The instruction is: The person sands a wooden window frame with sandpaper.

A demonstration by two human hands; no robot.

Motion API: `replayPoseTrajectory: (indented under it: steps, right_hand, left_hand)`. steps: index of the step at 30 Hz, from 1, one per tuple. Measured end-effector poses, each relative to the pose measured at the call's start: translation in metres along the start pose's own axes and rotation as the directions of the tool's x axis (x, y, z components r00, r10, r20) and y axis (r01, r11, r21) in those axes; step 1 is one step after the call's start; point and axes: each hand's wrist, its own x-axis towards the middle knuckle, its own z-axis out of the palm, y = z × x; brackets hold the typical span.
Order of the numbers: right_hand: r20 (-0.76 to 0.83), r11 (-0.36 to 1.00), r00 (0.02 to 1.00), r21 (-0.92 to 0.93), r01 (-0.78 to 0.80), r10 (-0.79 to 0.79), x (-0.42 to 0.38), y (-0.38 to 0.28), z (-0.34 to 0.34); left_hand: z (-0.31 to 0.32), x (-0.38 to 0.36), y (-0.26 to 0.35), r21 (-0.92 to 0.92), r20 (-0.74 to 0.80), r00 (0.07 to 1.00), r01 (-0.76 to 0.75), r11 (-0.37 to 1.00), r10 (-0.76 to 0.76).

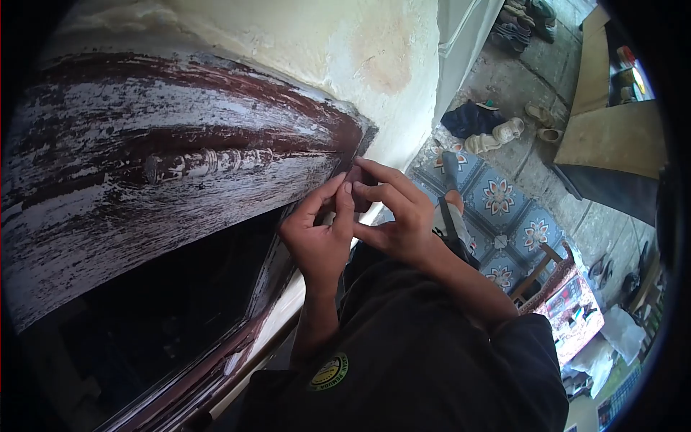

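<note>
A: Pale wall (392, 54), stained; against it, a worn wooden panel (194, 104), its brown paint broken by whitish streaks. What have we in hand?

B: We log a small dark reddish piece (354, 174) at the fingertips, before the panel's wall-side end. Left hand (324, 234): thumb and finger closed in a pinch on it. Right hand (409, 219): fingertips closed on its other side, the rest bent.

A: Why both hands?

B: Our reading: a thing so small needs fingertips from two sides to keep it steady. Whether it touches the wood, we cannot tell.

A: Outward from there?

B: Along the panel, a turned wooden ornament (209, 165), lying lengthwise, apart from our hands. Beyond our right arm, a blue patterned mat (498, 196) on the floor, pale shoes (497, 137) by its edge, perhaps left there to keep the mat clean.
</note>
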Motion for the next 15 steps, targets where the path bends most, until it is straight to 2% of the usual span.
replayPoseTrajectory:
  steps: [1, 5, 8, 10, 11, 12, 13, 14, 15]
  right_hand:
    - [0.008, 1.000, 1.000, 0.025, -0.006, 0.005, -0.005, 0.000, 0.003]
    - [-0.043, 0.999, 0.999, 0.030, -0.014, 0.015, -0.013, -0.009, 0.007]
    - [-0.050, 0.997, 0.996, 0.031, -0.066, 0.067, -0.018, -0.015, 0.009]
    - [-0.014, 0.978, 0.992, 0.167, -0.121, 0.125, -0.017, -0.019, 0.004]
    - [-0.014, 0.979, 0.992, 0.165, -0.118, 0.122, -0.016, -0.024, 0.004]
    - [-0.011, 0.850, 0.950, 0.450, -0.273, 0.311, -0.015, -0.030, 0.006]
    - [0.053, 0.615, 0.874, 0.689, -0.383, 0.484, -0.012, -0.034, 0.005]
    - [0.055, 0.616, 0.876, 0.690, -0.380, 0.479, -0.006, -0.036, 0.002]
    - [0.097, 0.618, 0.863, 0.658, -0.429, 0.496, 0.002, -0.034, -0.002]
  left_hand:
    - [-0.002, -0.002, -0.001, 0.066, 0.031, 0.999, 0.012, 0.998, -0.014]
    - [-0.004, -0.007, -0.001, 0.045, 0.080, 0.996, -0.037, 0.998, 0.034]
    - [-0.010, -0.008, 0.001, 0.040, 0.046, 0.998, -0.044, 0.998, 0.042]
    - [-0.017, -0.008, 0.004, 0.005, 0.071, 0.994, -0.082, 0.997, 0.081]
    - [-0.021, -0.010, 0.007, 0.003, 0.069, 0.994, -0.084, 0.996, 0.084]
    - [-0.028, -0.014, 0.010, -0.053, 0.104, 0.987, -0.117, 0.992, 0.122]
    - [-0.034, -0.017, 0.012, -0.106, 0.138, 0.977, -0.146, 0.984, 0.160]
    - [-0.039, -0.020, 0.010, -0.106, 0.133, 0.978, -0.150, 0.983, 0.163]
    - [-0.044, -0.022, 0.006, -0.088, 0.017, 0.935, -0.352, 0.932, 0.355]
